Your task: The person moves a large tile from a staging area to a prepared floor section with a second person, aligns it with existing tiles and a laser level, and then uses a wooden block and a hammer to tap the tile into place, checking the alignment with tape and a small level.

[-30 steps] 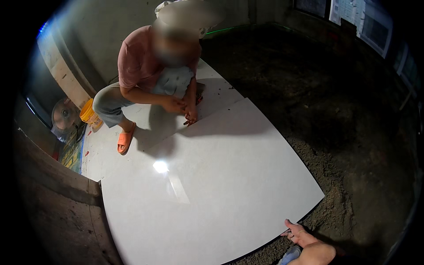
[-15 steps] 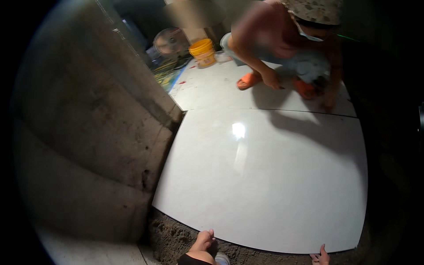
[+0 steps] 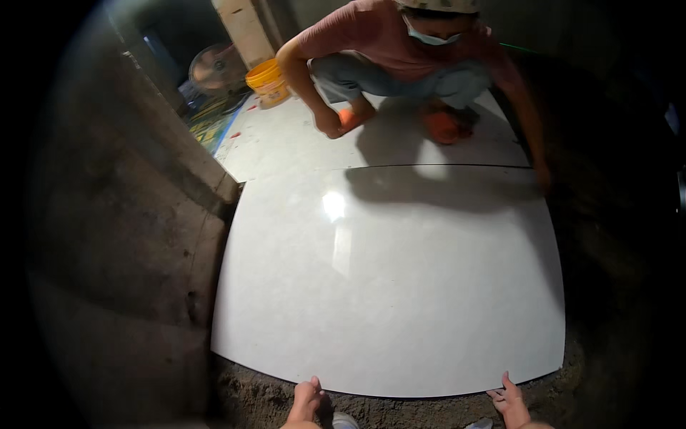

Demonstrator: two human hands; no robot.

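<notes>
while white tile [image 3: 389, 286] lies on mortar bed [image 3: 264, 390], concrete wall [image 3: 121, 236] left.

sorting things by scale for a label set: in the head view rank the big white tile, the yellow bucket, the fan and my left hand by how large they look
1. big white tile
2. fan
3. yellow bucket, close to the fan in apparent size, so unsure
4. left hand, nearest the camera and partly cut off, so unsure

That big white floor tile [image 3: 389, 286] is looking super glossy and smooth, throwing back a lamp glare, while the mortar bed [image 3: 400, 409] under it is looking gritty and the concrete wall [image 3: 121, 236] rough, matt.
</notes>
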